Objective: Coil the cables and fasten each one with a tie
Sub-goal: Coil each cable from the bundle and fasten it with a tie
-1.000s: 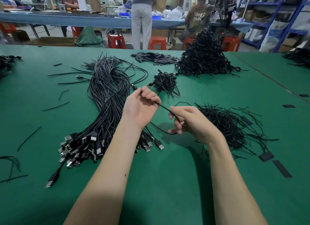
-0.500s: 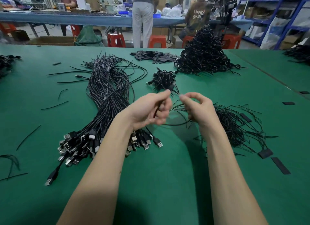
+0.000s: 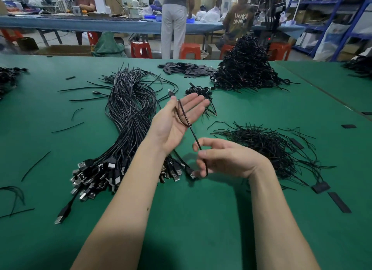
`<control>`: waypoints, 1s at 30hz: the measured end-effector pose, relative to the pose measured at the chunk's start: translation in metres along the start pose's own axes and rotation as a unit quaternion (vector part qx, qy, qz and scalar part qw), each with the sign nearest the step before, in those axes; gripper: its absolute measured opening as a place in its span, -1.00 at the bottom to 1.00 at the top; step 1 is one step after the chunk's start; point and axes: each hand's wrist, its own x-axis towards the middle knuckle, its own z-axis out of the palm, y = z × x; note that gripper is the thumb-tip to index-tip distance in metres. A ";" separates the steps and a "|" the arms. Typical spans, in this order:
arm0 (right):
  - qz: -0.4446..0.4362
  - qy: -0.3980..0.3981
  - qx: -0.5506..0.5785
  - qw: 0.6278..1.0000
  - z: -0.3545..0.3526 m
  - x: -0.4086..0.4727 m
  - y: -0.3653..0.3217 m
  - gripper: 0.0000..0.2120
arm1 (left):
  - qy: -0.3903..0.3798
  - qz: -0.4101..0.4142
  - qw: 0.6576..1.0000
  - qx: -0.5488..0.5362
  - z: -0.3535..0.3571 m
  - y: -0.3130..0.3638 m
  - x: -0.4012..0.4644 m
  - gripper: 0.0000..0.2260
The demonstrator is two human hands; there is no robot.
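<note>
A thin black cable runs across the palm of my left hand, which is held flat with fingers straight and palm up. My right hand pinches the same cable lower down between thumb and forefinger, its other fingers curled round the strand; a USB plug hangs at its end. A long bundle of loose black USB cables lies on the green table to the left, plugs toward me. A heap of thin black ties lies right of my right hand.
A tall pile of coiled, tied cables stands at the back right, a smaller clump in front of it. Flat black strips lie at the back centre. Stray ties scatter on the left. People work at a far bench.
My left hand has opened from a curled grip into a flat palm and risen. My right hand has dropped lower and toward me, drawing the cable taut between the two hands.
</note>
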 end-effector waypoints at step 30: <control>-0.107 0.244 -0.130 0.955 -0.012 0.012 0.006 -0.85 | -0.049 -0.055 0.994 0.080 -0.015 0.013 -0.009 -0.54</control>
